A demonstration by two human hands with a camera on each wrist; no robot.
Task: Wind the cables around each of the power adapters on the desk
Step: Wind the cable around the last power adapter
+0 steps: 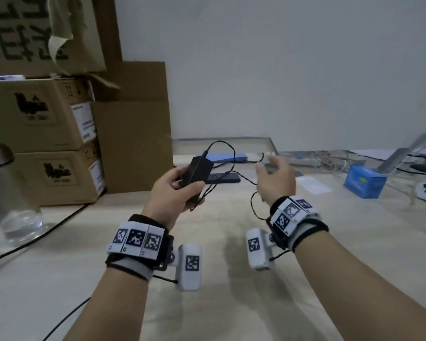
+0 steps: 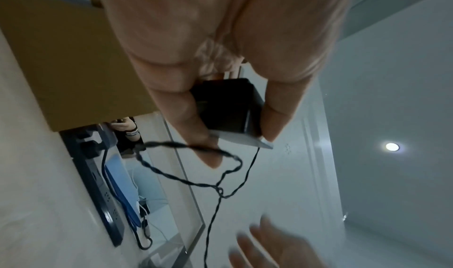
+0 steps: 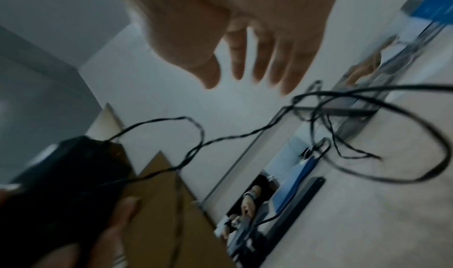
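adapter in left hand

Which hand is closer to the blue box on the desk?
Right. The right hand hovers open above the desk, just left of the blue box. The left hand is farther left, gripping the black adapter.

Office or storage workroom: stacked cardboard boxes beside a table carrying a power strip and cabling.
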